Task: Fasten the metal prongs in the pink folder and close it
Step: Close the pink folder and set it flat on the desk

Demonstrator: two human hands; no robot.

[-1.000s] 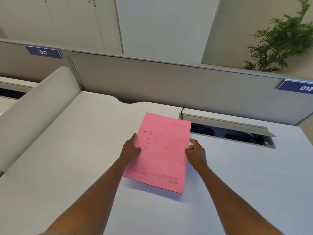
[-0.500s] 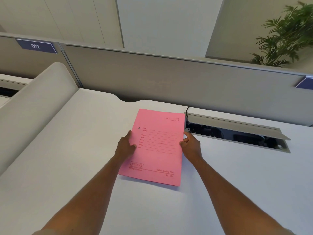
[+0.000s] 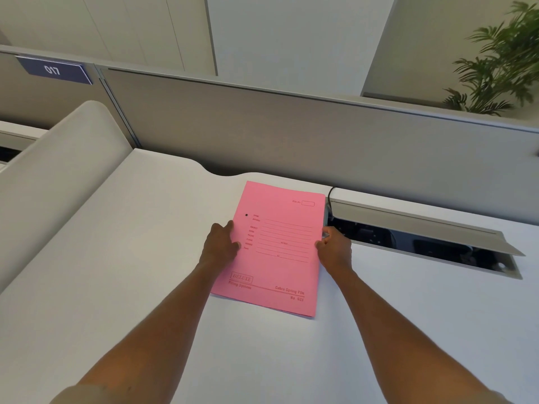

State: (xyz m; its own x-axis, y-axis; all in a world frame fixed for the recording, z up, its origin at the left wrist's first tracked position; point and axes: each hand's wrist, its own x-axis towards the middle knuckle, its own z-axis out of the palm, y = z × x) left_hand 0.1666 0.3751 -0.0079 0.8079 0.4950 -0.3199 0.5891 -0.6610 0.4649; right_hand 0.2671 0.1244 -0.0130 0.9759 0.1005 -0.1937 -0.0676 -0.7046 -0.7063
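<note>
both my arms reach forward over the worktop [image 3: 116, 258], bare from the short sleeves at the near edge up to the wrists, converging slightly toward the far edge. my left hand [image 3: 221, 243] lies palm down, knuckles up, fingers curled loosely with the tips pressing flat on the left edge of the pink folder [image 3: 277, 249]. my right hand [image 3: 334, 246] sits at the folder's right edge, back of the hand up, thumb and fingertips pinched on that edge. the wrists are straight, the two hands level with each other, well apart.
</note>
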